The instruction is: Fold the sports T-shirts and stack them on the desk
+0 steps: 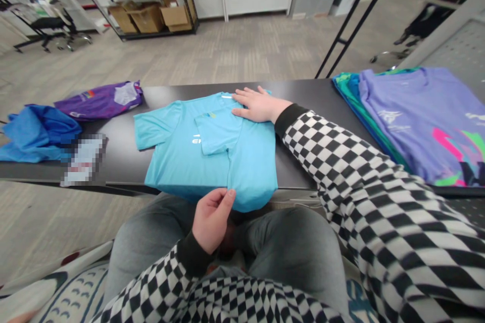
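Note:
A light blue T-shirt (182,166) lies on the dark table in front of me, its right side folded over so one sleeve rests across the chest. The lower part hangs over the table's near edge. My right hand (257,103) lies flat near the collar, fingers spread on the fabric. At the bottom edge, my left hand (214,217) pinches the T-shirt's folded-over hem between thumb and fingers. Part of the white print on the chest is covered by the folded sleeve.
Folded shirts, a lavender one (413,116) on top, are stacked at the table's right. On the left lie a purple garment (94,103), a crumpled blue garment (38,131) and a blurred-out flat item (84,160). A shelf with cardboard boxes (147,17) stands beyond the table (117,136).

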`<state>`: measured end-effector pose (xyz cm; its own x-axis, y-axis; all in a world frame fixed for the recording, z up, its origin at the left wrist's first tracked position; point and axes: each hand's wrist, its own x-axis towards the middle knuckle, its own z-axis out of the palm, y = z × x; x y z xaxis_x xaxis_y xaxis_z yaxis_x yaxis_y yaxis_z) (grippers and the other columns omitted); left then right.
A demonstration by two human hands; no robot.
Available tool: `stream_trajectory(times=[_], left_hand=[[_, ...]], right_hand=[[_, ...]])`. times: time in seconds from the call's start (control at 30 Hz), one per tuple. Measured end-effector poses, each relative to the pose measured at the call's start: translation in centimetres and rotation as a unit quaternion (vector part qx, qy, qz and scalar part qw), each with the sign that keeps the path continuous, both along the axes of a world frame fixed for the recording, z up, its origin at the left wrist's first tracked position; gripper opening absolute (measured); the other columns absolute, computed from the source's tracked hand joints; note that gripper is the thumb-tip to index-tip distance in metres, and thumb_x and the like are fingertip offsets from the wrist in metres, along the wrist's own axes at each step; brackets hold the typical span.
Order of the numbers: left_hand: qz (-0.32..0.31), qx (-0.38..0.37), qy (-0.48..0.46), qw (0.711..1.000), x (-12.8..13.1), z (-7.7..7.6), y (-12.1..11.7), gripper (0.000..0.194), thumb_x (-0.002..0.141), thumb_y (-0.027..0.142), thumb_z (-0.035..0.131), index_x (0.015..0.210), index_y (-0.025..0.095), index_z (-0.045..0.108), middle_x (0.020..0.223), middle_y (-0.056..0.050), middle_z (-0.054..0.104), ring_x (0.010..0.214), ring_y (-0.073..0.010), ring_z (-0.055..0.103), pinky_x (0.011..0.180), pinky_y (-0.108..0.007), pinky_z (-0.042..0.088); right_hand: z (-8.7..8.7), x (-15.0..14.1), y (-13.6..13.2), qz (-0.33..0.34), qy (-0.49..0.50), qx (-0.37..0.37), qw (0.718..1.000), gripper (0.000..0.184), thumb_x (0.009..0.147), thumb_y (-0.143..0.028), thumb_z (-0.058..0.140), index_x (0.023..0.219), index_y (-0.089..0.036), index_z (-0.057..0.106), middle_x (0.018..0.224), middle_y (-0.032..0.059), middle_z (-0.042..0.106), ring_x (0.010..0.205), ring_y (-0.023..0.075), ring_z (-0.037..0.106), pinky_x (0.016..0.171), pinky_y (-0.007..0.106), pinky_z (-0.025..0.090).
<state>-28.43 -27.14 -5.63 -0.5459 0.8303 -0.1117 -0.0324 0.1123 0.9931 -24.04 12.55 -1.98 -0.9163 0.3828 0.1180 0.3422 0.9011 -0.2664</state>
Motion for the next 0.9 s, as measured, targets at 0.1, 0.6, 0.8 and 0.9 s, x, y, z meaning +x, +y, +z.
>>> stream_trajectory(times=[0.1, 0.6, 0.8, 0.9], left_hand=[[0.015, -0.007, -0.006, 1.0, -0.1, 0.2, -0.1, 0.052, 0.091, 0.068, 0.085, 0.081, 0.018, 0.079, 0.07, 0.0, 0.062, 0.067, -0.0128, 0.05, 0.062, -0.025, 0.045], [-0.104, -0.057, 0.196, 0.973, -7.2, 1.4, -3.4, 0.015, 0.087, 0.022, 0.067, 0.085, 0.024, 0.081, 0.078, -0.004, 0.079, 0.074, -0.0218, 0.074, 0.072, -0.032, 0.057], [0.159, -0.121, 0.436, 0.878, -22.3, 9.5, 3.6, 0.04, 0.097, 0.043, 0.062, 0.124, 0.019, 0.079, 0.111, -0.011, 0.084, 0.1, -0.0294, 0.078, 0.092, -0.039, 0.062], [0.138, -0.295, 0.457, 0.828, -28.7, 10.2, 8.5, 0.059, 0.103, 0.056, 0.058, 0.135, 0.01, 0.073, 0.137, -0.026, 0.078, 0.129, -0.043, 0.073, 0.11, -0.051, 0.056]], right_hand=[[0.3, 0.0, -0.2, -0.001, -0.005, 0.003, 1.0, 0.083, 0.112, -0.073, 0.046, 0.178, -0.024, 0.043, 0.187, 0.014, 0.035, 0.172, 0.0481, 0.029, 0.138, 0.076, 0.008], [1.1, 0.2, -1.4, -0.032, -0.031, 0.028, 0.999, 0.082, 0.111, -0.074, 0.039, 0.179, -0.028, 0.043, 0.186, 0.013, 0.038, 0.172, 0.0467, 0.031, 0.138, 0.078, 0.015], [1.5, 0.3, -1.9, -0.046, -0.05, 0.041, 0.997, 0.085, 0.111, -0.073, 0.033, 0.18, -0.023, 0.041, 0.186, 0.0159, 0.035, 0.174, 0.0442, 0.029, 0.138, 0.076, 0.016], [1.7, 0.4, -2.2, -0.049, -0.061, 0.044, 0.996, 0.09, 0.11, -0.073, 0.032, 0.18, -0.016, 0.038, 0.186, 0.019, 0.033, 0.174, 0.0426, 0.027, 0.139, 0.074, 0.017]])
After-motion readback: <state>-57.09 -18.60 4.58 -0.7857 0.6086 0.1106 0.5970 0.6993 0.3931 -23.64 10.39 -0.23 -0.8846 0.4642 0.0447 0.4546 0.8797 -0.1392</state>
